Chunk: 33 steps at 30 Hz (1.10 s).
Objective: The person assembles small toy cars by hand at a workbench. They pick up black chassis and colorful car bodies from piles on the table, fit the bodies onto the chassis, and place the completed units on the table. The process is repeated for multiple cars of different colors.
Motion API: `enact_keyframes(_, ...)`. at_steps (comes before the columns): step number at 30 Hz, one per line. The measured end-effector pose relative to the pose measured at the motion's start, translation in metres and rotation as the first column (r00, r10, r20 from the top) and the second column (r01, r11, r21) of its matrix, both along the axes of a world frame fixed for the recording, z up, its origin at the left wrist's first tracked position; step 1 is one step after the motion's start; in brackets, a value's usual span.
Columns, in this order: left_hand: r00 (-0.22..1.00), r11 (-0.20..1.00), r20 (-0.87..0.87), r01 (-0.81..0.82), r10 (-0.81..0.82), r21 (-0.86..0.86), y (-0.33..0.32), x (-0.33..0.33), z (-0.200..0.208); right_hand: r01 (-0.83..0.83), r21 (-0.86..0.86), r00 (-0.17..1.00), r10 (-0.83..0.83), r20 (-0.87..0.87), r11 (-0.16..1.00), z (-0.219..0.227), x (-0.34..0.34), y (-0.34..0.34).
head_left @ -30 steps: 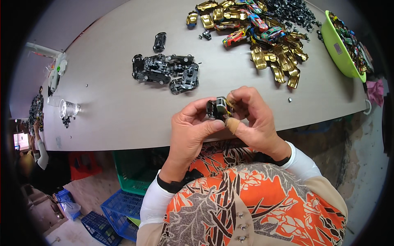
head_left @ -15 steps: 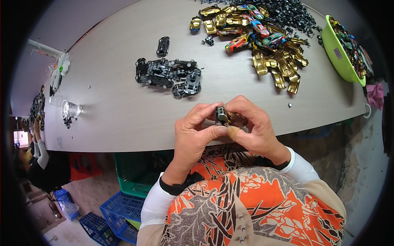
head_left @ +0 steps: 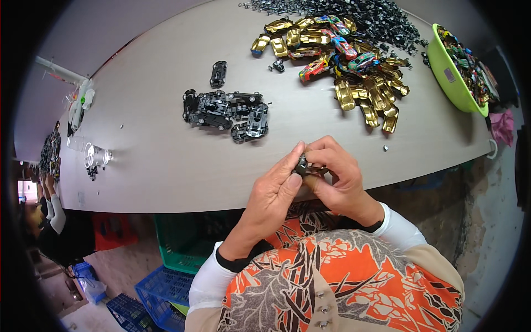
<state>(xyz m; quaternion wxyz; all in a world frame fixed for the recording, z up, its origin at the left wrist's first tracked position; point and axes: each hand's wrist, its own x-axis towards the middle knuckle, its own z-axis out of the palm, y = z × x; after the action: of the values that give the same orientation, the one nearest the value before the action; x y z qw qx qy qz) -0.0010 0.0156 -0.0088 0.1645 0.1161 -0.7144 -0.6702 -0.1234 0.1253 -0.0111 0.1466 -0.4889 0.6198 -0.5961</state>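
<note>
Above the table's front edge, my left hand (head_left: 271, 191) and my right hand (head_left: 338, 174) meet around a small toy car (head_left: 302, 164). Its dark part shows between my left thumb and fingers. My right thumb and fingers pinch its other side, where a brownish-gold edge shows; the rest is covered by my fingers. Beyond my hands lies a heap of black toy cars (head_left: 215, 108), with a single black toy car (head_left: 219, 73) just behind it. Farther right is a pile of gold and coloured toy car shells (head_left: 344, 97).
Small dark parts (head_left: 365, 22) cover the far edge. A lime-green basin (head_left: 451, 83) full of pieces stands at the right. Clear plastic cups (head_left: 97, 156) are at the left. Blue and green crates (head_left: 177, 243) sit below the table. Another person (head_left: 63, 221) works at far left.
My left fingers have straightened and closed over the toy car, hiding more of it. It has turned in my hands. The view has shifted slightly.
</note>
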Motion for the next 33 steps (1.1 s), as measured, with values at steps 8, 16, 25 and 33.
enact_keyframes(8,0.995,0.847,0.093,-0.073,0.028,0.526,-0.01,0.002,0.0,-0.092,0.071,0.993,0.086,0.081,0.993,0.004,-0.008,0.007)
enact_keyframes(16,0.963,0.838,0.237,-0.023,-0.127,0.545,-0.014,0.002,0.007,-0.405,0.122,0.802,0.288,0.523,0.906,0.018,-0.027,0.014)
enact_keyframes(25,0.943,0.923,0.291,0.043,-0.165,0.383,-0.007,0.005,0.007,-0.415,0.359,0.863,0.236,0.446,0.836,0.02,-0.021,0.01)
enact_keyframes(33,0.948,0.971,0.308,0.004,-0.08,0.238,-0.002,0.005,-0.003,-0.248,0.347,0.958,0.175,0.228,0.904,0.0,-0.011,0.01)
